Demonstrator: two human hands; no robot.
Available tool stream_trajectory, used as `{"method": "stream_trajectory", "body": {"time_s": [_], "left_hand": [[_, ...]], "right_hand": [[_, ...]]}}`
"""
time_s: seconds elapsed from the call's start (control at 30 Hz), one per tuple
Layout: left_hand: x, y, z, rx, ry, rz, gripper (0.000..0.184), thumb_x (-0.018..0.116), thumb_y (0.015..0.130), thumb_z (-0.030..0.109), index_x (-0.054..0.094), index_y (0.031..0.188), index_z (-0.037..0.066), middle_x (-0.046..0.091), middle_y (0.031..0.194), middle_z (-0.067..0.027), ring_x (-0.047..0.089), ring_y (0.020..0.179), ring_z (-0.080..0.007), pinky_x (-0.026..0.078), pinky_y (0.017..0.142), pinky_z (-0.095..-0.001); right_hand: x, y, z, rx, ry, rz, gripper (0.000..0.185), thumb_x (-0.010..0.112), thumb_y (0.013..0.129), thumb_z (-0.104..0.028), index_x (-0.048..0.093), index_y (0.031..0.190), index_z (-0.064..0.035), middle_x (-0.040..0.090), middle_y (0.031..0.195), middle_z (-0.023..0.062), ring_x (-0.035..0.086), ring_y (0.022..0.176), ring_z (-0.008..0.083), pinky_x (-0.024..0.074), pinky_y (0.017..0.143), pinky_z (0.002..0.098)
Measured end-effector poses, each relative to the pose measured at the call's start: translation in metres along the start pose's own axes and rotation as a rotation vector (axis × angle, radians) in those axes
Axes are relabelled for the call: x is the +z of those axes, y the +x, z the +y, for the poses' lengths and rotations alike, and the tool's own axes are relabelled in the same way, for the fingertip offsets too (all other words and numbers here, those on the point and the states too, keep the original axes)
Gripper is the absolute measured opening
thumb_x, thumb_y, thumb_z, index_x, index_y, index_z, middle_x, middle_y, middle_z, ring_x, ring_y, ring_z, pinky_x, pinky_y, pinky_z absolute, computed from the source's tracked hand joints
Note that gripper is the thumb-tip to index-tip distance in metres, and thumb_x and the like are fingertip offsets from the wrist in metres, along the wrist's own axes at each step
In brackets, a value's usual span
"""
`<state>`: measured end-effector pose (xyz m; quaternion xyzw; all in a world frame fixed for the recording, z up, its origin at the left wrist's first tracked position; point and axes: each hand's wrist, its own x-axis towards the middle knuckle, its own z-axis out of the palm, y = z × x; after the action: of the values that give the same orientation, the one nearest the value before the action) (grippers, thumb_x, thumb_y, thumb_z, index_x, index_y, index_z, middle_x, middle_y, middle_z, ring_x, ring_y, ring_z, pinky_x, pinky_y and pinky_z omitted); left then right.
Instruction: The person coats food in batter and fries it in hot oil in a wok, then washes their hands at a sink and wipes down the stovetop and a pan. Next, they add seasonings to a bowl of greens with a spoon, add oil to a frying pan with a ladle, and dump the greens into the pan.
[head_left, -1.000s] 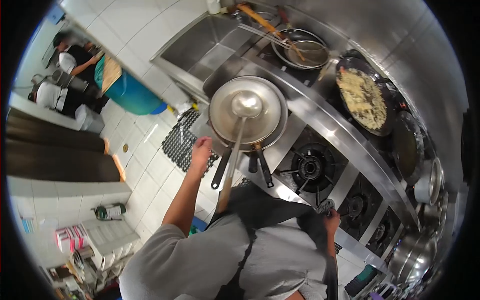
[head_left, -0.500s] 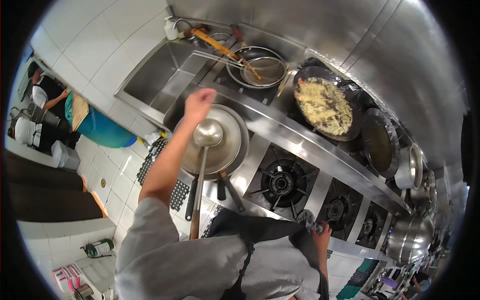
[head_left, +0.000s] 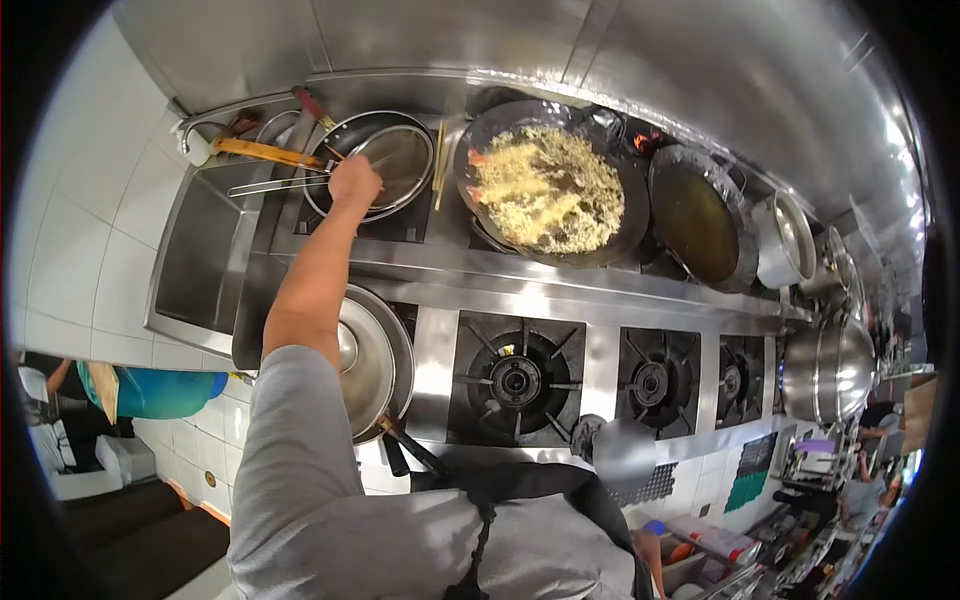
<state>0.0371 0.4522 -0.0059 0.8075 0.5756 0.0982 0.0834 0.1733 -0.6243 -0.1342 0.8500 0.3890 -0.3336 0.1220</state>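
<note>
"Steel formed the work surface?"

"Steel throughout: a range (head_left: 435, 360) with a raised rear ledge (head_left: 540, 275), backed by a polished metal wall (head_left: 480, 40). White tile (head_left: 75, 210) rose at the left, near the sink (head_left: 205, 245)."

"And the hands?"

"My left hand (head_left: 355, 183) reached across the range to the strainer (head_left: 400, 165), which lay over a dark frying pan (head_left: 355, 130) at the rear left. The fingers were drawn in narrowly where handle met rim; whether they gripped, I could not tell. My right hand could not be made out: a blurred patch (head_left: 625, 455) showed beside a grey wad (head_left: 588, 437) at the range's front edge, so its state I could not tell."

"The rear row?"

"Rightward from the pan: thin sticks (head_left: 440, 165), a wok (head_left: 632, 215) spread with pale yellow, crumbly food (head_left: 545, 190), a second wok (head_left: 668, 180) containing dark liquid, and a metal pot (head_left: 770, 245)."

"The front row?"

"A broad metal pan (head_left: 370, 375) with a ladle (head_left: 347, 348), partly behind my arm, then three burners (head_left: 515, 380)."

"The room beyond?"

"A blue bin (head_left: 165, 390) stood at left, a person (head_left: 45, 385) near it; dark and green floor mats (head_left: 750, 480) lay at right."
</note>
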Motion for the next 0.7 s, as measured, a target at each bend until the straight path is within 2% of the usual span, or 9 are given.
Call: {"method": "stream_trajectory", "body": {"time_s": [0.03, 0.07, 0.17, 0.33, 0.47, 0.5, 0.53, 0.6, 0.7], "left_hand": [[0.006, 0.002, -0.004, -0.020, -0.011, 0.010, 0.033, 0.074, 0.080, 0.034, 0.076, 0.096, 0.004, 0.073, 0.102, -0.0211, 0.071, 0.100, -0.0367, 0.057, 0.089, -0.0459], [0.010, 0.006, -0.007, -0.042, -0.021, 0.027, 0.031, 0.074, 0.079, 0.033, 0.076, 0.094, 0.005, 0.074, 0.100, -0.0203, 0.071, 0.098, -0.0366, 0.057, 0.088, -0.0454], [-0.006, 0.001, -0.004, -0.081, -0.174, 0.118, 0.025, 0.073, 0.075, 0.030, 0.076, 0.089, 0.010, 0.075, 0.094, -0.0168, 0.072, 0.093, -0.0356, 0.057, 0.084, -0.0437], [-0.079, -0.034, 0.074, 0.141, -0.494, 0.214, 0.020, 0.073, 0.073, 0.030, 0.077, 0.083, 0.013, 0.075, 0.083, -0.0095, 0.072, 0.080, -0.0321, 0.056, 0.076, -0.0417], [-0.060, -0.078, 0.184, 0.390, -0.528, 0.166, 0.018, 0.075, 0.074, 0.028, 0.077, 0.084, 0.014, 0.075, 0.080, -0.0078, 0.072, 0.078, -0.0303, 0.055, 0.072, -0.0417], [-0.045, -0.086, 0.209, 0.327, -0.548, 0.031, 0.015, 0.076, 0.074, 0.026, 0.077, 0.083, 0.015, 0.075, 0.080, -0.0077, 0.072, 0.077, -0.0297, 0.055, 0.071, -0.0423], [-0.038, -0.098, 0.228, 0.392, -0.437, -0.002, 0.015, 0.074, 0.077, 0.024, 0.078, 0.085, 0.013, 0.075, 0.083, -0.0106, 0.074, 0.081, -0.0288, 0.058, 0.076, -0.0413], [-0.020, -0.114, 0.262, 0.401, -0.269, -0.052, 0.015, 0.074, 0.078, 0.025, 0.078, 0.087, 0.014, 0.075, 0.086, -0.0118, 0.073, 0.085, -0.0307, 0.057, 0.081, -0.0432], [0.013, -0.116, 0.285, 0.343, -0.290, -0.066, 0.020, 0.074, 0.081, 0.032, 0.078, 0.091, 0.016, 0.076, 0.088, -0.0118, 0.073, 0.089, -0.0329, 0.056, 0.083, -0.0450]], "right_hand": [[0.003, -0.014, -0.015, 0.331, 0.342, -0.053, 0.027, 0.070, 0.077, -0.020, 0.074, 0.101, -0.0086, 0.072, 0.088, 0.0144, 0.069, 0.077, 0.0353, 0.0560, 0.068, 0.0460], [0.003, -0.023, -0.028, 0.508, 0.537, -0.069, 0.027, 0.069, 0.078, -0.020, 0.074, 0.102, -0.0089, 0.072, 0.088, 0.0138, 0.069, 0.077, 0.0341, 0.0558, 0.067, 0.0454], [0.006, -0.028, -0.049, 0.631, 0.709, -0.104, 0.025, 0.068, 0.081, -0.020, 0.073, 0.104, -0.0097, 0.070, 0.088, 0.0119, 0.066, 0.074, 0.0305, 0.0549, 0.064, 0.0438], [0.008, 0.002, -0.063, 0.639, 0.890, -0.089, 0.022, 0.065, 0.087, -0.019, 0.071, 0.107, -0.0112, 0.068, 0.087, 0.0088, 0.063, 0.071, 0.0244, 0.0535, 0.060, 0.0411], [-0.024, 0.055, -0.067, 0.725, 1.132, -0.055, 0.020, 0.063, 0.092, -0.019, 0.070, 0.109, -0.0123, 0.066, 0.087, 0.0063, 0.060, 0.068, 0.0196, 0.0524, 0.056, 0.0389], [-0.034, 0.073, -0.066, 0.760, 1.215, -0.047, 0.020, 0.062, 0.093, -0.019, 0.070, 0.110, -0.0126, 0.066, 0.087, 0.0056, 0.059, 0.067, 0.0184, 0.0522, 0.055, 0.0383], [-0.038, 0.089, -0.059, 0.756, 1.266, -0.048, 0.019, 0.062, 0.094, -0.019, 0.070, 0.110, -0.0129, 0.065, 0.086, 0.0050, 0.058, 0.066, 0.0172, 0.0519, 0.054, 0.0378], [-0.028, 0.122, -0.033, 0.636, 1.310, -0.072, 0.030, 0.061, 0.091, -0.026, 0.066, 0.115, -0.0084, 0.065, 0.095, 0.0086, 0.068, 0.079, 0.0226, 0.0544, 0.060, 0.0402], [-0.034, 0.134, -0.022, 0.288, 1.043, 0.087, 0.026, 0.058, 0.093, -0.029, 0.065, 0.109, -0.0104, 0.062, 0.093, 0.0068, 0.066, 0.075, 0.0209, 0.0528, 0.059, 0.0372]]}}
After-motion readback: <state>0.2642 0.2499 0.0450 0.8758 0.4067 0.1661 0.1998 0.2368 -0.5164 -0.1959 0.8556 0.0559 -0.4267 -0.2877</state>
